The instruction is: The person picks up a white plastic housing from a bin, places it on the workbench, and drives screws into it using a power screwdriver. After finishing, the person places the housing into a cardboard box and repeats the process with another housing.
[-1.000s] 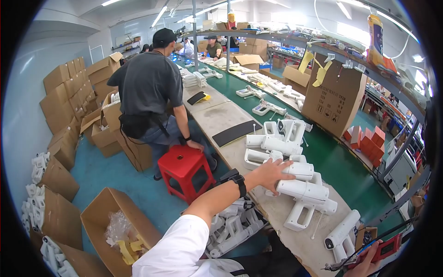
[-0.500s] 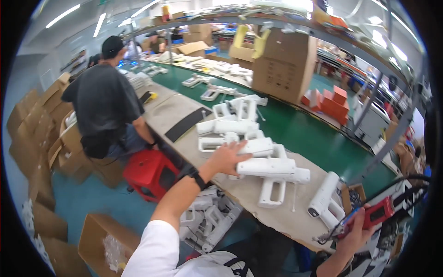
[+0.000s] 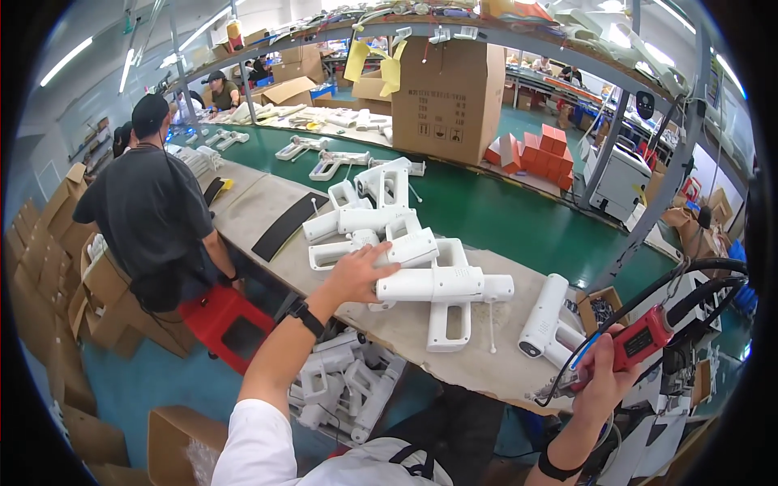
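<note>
Lying on the beige-topped workbench, the white gun-shaped plastic housing has its long axis running roughly left to right. Red corded hand tool, farther right, clamped in the curled fingers of the right hand; left hand nearer, fingers apart at the housing's left end, housing extending rightward from them.

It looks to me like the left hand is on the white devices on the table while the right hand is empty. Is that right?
Not quite: the right hand isn't empty. The head view shows it holding a red tool. The left hand is indeed on the white devices on the table.
</note>
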Available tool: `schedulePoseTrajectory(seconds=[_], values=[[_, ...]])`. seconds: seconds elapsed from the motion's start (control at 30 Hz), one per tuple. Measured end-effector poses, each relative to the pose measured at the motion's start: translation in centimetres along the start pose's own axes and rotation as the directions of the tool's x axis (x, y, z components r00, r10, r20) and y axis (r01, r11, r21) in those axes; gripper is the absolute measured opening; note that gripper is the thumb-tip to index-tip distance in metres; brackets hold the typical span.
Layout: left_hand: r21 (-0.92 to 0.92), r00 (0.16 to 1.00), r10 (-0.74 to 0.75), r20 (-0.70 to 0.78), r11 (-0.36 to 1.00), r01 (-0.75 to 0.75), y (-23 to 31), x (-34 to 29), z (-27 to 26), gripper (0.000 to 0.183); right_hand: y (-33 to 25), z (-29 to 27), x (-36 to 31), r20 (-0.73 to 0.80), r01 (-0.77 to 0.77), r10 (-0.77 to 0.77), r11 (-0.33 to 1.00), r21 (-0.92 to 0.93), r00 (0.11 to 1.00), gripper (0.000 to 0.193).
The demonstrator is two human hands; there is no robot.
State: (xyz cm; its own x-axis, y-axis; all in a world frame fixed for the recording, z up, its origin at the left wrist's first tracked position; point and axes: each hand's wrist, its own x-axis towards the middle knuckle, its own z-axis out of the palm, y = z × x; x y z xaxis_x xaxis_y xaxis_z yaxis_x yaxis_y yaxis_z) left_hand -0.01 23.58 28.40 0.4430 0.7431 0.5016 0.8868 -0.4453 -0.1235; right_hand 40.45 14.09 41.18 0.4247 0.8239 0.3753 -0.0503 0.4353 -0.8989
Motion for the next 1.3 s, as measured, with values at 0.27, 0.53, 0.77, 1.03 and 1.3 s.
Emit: schedulePoseTrajectory(seconds=[0.27, 0.53, 0.77, 1.03, 1.3], values=[[-0.124, 0.993, -0.047, 0.105, 0.99, 0.06, 0.1, 0.5, -0.9, 0.078, 0.3, -0.5, -0.1, 0.047, 0.027, -0.025, 0.999, -0.03, 0.999, 0.024], [-0.073, 0.992, -0.036, 0.118, 0.996, 0.045, -0.1, 0.0, 0.0, 0.075, 1.0, -0.9, 0.2, 0.02, 0.053, -0.051, 0.996, -0.066, 0.998, 0.022], [-0.022, 1.0, 0.013, 0.017, 1.0, -0.012, 0.1, -0.9, -0.4, 0.073, 1.1, -0.8, 0.4, 0.027, 0.046, -0.045, 0.997, -0.067, 0.999, 0.022], [0.036, 0.992, 0.104, -0.072, 0.994, -0.102, 0.6, -2.0, -1.3, 0.068, 0.7, -0.2, 0.5, 0.088, -0.025, 0.032, 0.997, -0.07, 0.996, 0.023], [-0.055, 0.923, -0.038, -0.382, 0.998, 0.018, 1.1, -3.1, -2.8, 0.054, 1.8, 0.8, 1.2, 0.081, -0.015, 0.016, 1.0, -0.011, 0.997, 0.029]])
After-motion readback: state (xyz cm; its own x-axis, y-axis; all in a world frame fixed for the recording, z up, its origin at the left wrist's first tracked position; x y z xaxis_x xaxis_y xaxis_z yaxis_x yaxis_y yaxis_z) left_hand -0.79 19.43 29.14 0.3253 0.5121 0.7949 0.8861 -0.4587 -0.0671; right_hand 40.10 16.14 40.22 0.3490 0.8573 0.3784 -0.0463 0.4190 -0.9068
